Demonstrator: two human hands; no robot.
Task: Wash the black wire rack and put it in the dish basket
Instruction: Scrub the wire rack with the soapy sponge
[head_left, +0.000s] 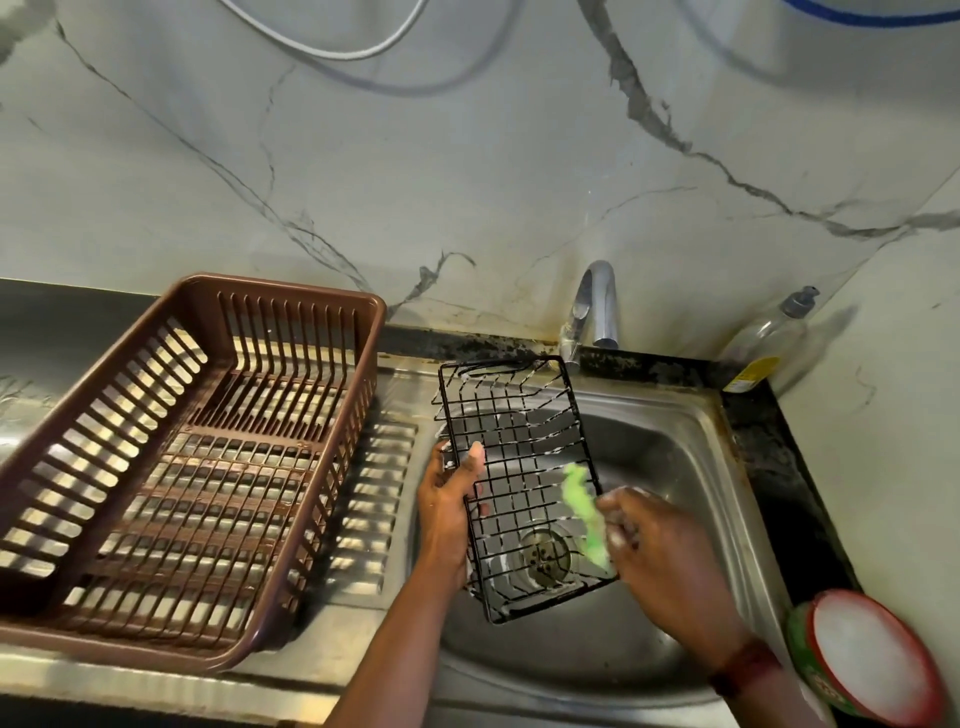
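Note:
The black wire rack (519, 457) is held tilted over the steel sink (675, 447), below the tap. My left hand (449, 509) grips its left edge, thumb on the wires and fingers behind. My right hand (654, 540) holds a soapy green scrubber (584, 512) against the rack's right side. Suds cling to the rack's lower wires. The brown plastic dish basket (291, 306) stands on the drainboard to the left with nothing in it.
A chrome tap (595, 306) rises behind the sink with no water running. A clear soap dispenser bottle (769, 338) stands at the back right corner. A round green tub of white soap paste (872, 660) sits at the sink's front right. The drain (543, 558) shows through the rack.

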